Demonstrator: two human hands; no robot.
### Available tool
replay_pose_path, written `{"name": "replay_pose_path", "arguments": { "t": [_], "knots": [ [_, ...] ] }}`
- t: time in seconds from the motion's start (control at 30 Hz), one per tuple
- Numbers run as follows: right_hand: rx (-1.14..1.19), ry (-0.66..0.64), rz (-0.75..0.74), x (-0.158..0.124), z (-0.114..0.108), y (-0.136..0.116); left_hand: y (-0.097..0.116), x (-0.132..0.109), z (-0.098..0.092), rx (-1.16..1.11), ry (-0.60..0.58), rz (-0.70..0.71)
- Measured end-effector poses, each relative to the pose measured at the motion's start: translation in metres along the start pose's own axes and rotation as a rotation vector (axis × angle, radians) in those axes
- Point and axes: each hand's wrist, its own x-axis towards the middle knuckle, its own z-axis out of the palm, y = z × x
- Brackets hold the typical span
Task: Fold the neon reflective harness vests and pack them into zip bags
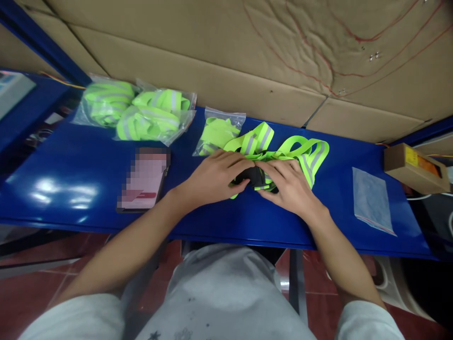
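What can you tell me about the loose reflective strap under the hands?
The reflective strap is neon-green webbing with a grey shiny stripe, looped and partly bunched, lying unbagged on the blue table. A black piece sits at its near end. The left hand and right hand both grip that bunched end.

Your tabletop (71,179) was smooth, glossy blue, mirroring the lamps. The neon straps (307,152) were woven cloth with silvery bands, the flat bag (371,200) clear thin plastic.

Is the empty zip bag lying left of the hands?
No, the zip bag lies right of the right hand holding the reflective strap.
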Motion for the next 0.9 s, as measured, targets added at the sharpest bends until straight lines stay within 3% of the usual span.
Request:
{"name": "replay_pose_path", "arguments": {
  "t": [0.13, 0.43, 0.7, 0.9],
  "knots": [
    [0.037, 0.0, -0.025, 0.0, 0.003, 0.0, -0.007, -0.005, 0.006, -0.065, -0.128, -0.025],
    [0.072, 0.007, 0.011, 0.003, 0.005, -0.002, -0.003, -0.007, 0.009, 0.016, -0.12, -0.038],
    [-0.075, -0.072, 0.015, 0.005, 0.009, -0.009, -0.003, -0.003, 0.014, 0.093, -0.152, -0.053],
    [-0.157, -0.02, -0.041, 0.004, 0.005, -0.003, -0.01, -0.004, 0.006, 0.042, -0.146, -0.066]
  ]
}}
